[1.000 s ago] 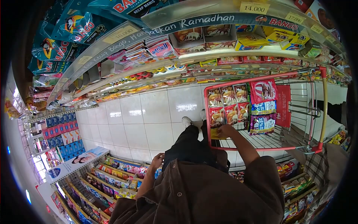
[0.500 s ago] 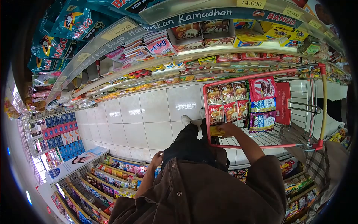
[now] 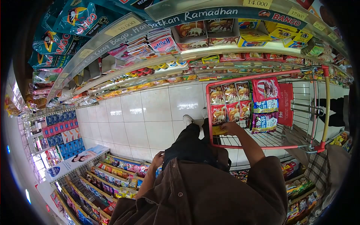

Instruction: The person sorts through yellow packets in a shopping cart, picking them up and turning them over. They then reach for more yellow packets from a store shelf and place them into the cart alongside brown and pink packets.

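Note:
In the head view my right hand (image 3: 232, 129) reaches into the front corner of a shopping cart (image 3: 262, 146). Its fingers are closed on the edge of a yellow packet (image 3: 219, 130), which lies below two rows of red and brown pudding-type packets (image 3: 230, 100). A pink pouch (image 3: 264, 89), a blue packet (image 3: 265, 105) and a purple packet (image 3: 264, 121) lie beside those rows. My left hand (image 3: 158, 159) hangs against my dark trousers, away from the goods. Its fingers look loosely bent, partly hidden, with nothing seen in them.
A shelf with Nutrijell packets (image 3: 165, 45) and teal Bango pouches (image 3: 77, 18) runs along the far side. Racks of small snack packets (image 3: 112, 172) stand close on my near side. Another person's plaid garment (image 3: 320, 165) shows at the right, by the cart handle (image 3: 326, 108).
My right hand has shifted slightly right and back along the yellow packet, so more of the packet's edge shows. My left hand stays at my thigh.

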A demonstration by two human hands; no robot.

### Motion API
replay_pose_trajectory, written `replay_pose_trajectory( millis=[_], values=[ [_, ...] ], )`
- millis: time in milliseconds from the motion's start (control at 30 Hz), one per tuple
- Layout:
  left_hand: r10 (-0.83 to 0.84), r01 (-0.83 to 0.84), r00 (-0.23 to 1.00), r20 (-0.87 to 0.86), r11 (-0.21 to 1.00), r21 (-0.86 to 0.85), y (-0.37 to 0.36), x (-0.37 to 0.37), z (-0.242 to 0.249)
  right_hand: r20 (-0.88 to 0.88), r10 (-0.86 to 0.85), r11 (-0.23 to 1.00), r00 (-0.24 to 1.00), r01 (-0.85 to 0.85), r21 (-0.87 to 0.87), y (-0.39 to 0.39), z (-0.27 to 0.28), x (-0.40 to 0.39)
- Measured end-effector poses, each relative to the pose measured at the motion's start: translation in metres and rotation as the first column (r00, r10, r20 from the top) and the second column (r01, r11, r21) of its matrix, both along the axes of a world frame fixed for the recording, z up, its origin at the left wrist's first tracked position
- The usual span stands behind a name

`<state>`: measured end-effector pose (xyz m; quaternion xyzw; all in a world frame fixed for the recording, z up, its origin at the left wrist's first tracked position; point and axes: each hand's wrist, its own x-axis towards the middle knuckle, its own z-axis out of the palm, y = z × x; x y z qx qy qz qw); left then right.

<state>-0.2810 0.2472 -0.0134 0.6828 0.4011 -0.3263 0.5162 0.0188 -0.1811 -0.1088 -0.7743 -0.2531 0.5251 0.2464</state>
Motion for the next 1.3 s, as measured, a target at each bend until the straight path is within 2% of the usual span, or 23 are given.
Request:
replay_pose_trajectory(
  millis=[33, 100, 133, 200, 233, 300, 433, 533, 600, 633, 700, 833, 900, 1033, 1100, 1167, 1233, 1300],
  values=[
    [0.002, -0.002, 1.0, 0.0, 1.0, 0.0, 0.001, -0.002, -0.002, 0.0, 0.002, 1.0, 1.0, -0.002, 0.0, 0.0, -0.004, -0.002],
    [0.008, -0.008, 0.999, 0.041, 1.0, 0.003, 0.001, -0.008, -0.008, 0.264, 0.099, 0.995, 0.96, -0.099, -0.013, 0.0, -0.006, -0.007],
    [0.008, -0.008, 0.999, 0.042, 1.0, 0.002, 0.001, -0.009, -0.011, 0.264, 0.099, 0.995, 0.959, -0.099, -0.014, 0.002, -0.003, -0.006],
    [-0.017, 0.017, 1.0, 0.015, 0.999, 0.028, 0.002, -0.011, -0.014, 0.158, 0.0, 1.0, 0.987, 0.004, -0.025, 0.007, 0.004, -0.002],
    [-0.017, 0.016, 1.0, 0.015, 0.999, 0.029, 0.002, -0.01, -0.014, 0.159, 0.0, 1.0, 0.987, 0.004, -0.024, 0.007, -0.005, -0.004],
    [-0.012, 0.013, 1.0, -0.009, 1.0, 0.018, 0.003, -0.011, -0.015, 0.165, 0.099, 0.994, 0.981, -0.105, 0.025, 0.009, -0.013, -0.007],
    [0.046, -0.046, 0.998, 0.033, 0.999, -0.013, 0.002, -0.017, -0.021, 0.074, 0.122, 0.993, 0.99, -0.121, -0.017, 0.011, -0.005, -0.006],
    [0.016, -0.017, 0.999, 0.042, 1.0, 0.01, 0.001, -0.017, -0.021, 0.058, 0.049, 0.997, 0.997, -0.045, -0.066, 0.012, -0.007, -0.009],
    [0.093, -0.093, 0.995, 0.046, 0.996, -0.01, -0.002, -0.018, -0.021, 0.291, 0.195, 0.968, 0.937, -0.135, -0.213, 0.016, -0.004, -0.015],
    [0.093, -0.093, 0.995, 0.046, 0.996, -0.009, -0.002, -0.018, -0.021, 0.291, 0.195, 0.968, 0.937, -0.135, -0.213, 0.017, 0.0, -0.016],
    [0.072, -0.072, 0.995, 0.075, 0.997, -0.007, -0.002, -0.019, -0.022, 0.41, 0.177, 0.98, 0.894, -0.124, -0.153, 0.018, 0.006, -0.018],
    [0.016, -0.018, 0.998, 0.064, 0.999, 0.03, -0.005, -0.009, -0.014, 0.446, 0.25, 0.962, 0.859, -0.166, -0.218, 0.025, 0.002, -0.019],
    [-0.009, 0.008, 1.0, 0.016, 0.999, 0.052, -0.009, -0.001, -0.003, 0.442, 0.354, 0.927, 0.824, -0.246, -0.284, 0.03, 0.001, -0.021],
    [-0.016, 0.013, 0.999, 0.052, 0.998, 0.054, -0.003, -0.017, -0.026, 0.463, 0.347, 0.933, 0.815, -0.253, -0.255, 0.04, -0.004, -0.021],
    [0.124, -0.12, 0.99, 0.07, 0.991, -0.057, 0.002, -0.031, -0.044, 0.484, 0.325, 0.937, 0.813, -0.207, -0.281, 0.043, -0.012, -0.025],
    [0.111, -0.108, 0.988, 0.104, 0.994, -0.029, 0.001, -0.037, -0.044, 0.459, 0.311, 0.933, 0.832, -0.175, -0.314, 0.045, -0.015, -0.029],
    [0.097, -0.097, 0.986, 0.136, 0.995, -0.004, -0.008, -0.03, -0.028, 0.433, 0.296, 0.925, 0.851, -0.144, -0.351, 0.045, -0.013, -0.031],
    [0.014, -0.018, 0.997, 0.071, 0.998, 0.053, -0.016, -0.014, -0.002, 0.419, 0.306, 0.924, 0.855, -0.161, -0.346, 0.048, -0.008, -0.031]
  ],
)
